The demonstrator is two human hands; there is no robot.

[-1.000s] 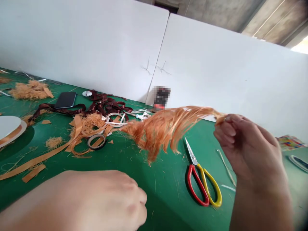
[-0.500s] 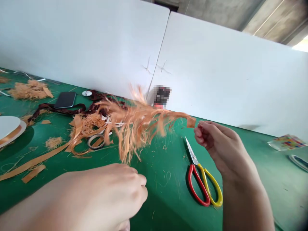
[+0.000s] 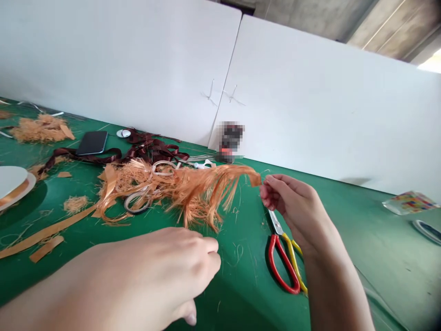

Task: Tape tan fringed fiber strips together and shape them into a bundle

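Note:
My right hand (image 3: 282, 191) is closed in a pinch at the solid end of a frayed orange ribbon (image 3: 223, 177). Its shredded strands stretch left and droop over a heap of similar fibres on the table. My left hand (image 3: 182, 266) is at the lower middle, back upward, fingers curled and thumb below; whatever it holds, if anything, is hidden. Under my right hand and wrist lie scissors (image 3: 283, 262) with one red and one yellow handle, the blade tips and part of the yellow handle covered.
On the green table (image 3: 241, 285) are ribbon scraps (image 3: 46, 248), a tape roll (image 3: 137, 201), dark brown ribbon (image 3: 151, 149), a phone-like dark slab (image 3: 92, 143) and a white spool (image 3: 14, 181). White panels (image 3: 310, 101) stand behind. A colourful packet (image 3: 409, 202) is at right.
My right hand has moved left and slightly down with the frayed ribbon. Its swinging strands have dropped lower, onto the heap. My left hand has shifted slightly right, its thumb now showing more.

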